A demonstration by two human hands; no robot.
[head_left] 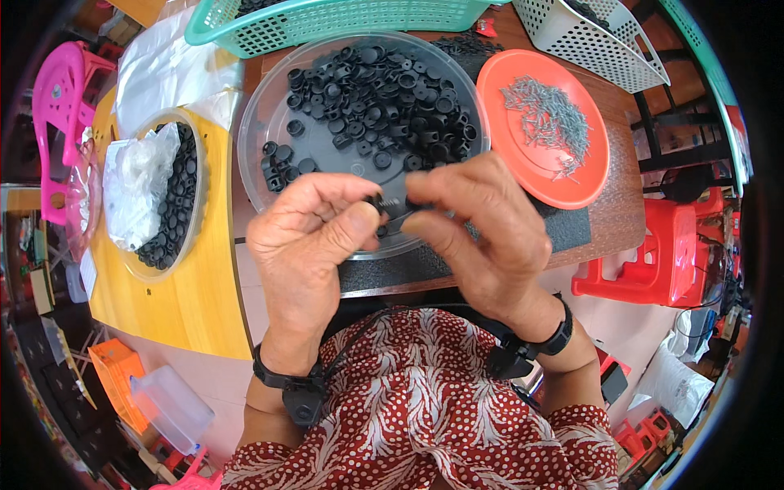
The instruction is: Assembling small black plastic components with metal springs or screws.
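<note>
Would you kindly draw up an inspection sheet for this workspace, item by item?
Surface: brown table with a dark mat; yellow table at left.
Job's things: clear basin of black plastic parts; orange-red plate of small metal pieces.
Clutter: teal basket, white basket, plastic sheets, and a crumpled plastic bag on a second tub of black parts.
Hands: left hand pinches a small black part with a coiled or threaded piece showing; right hand is close by, its grip unclear.
Cables: thin black cord near the left wrist.
Surroundings: red stool, pink chair, orange crate.
</note>
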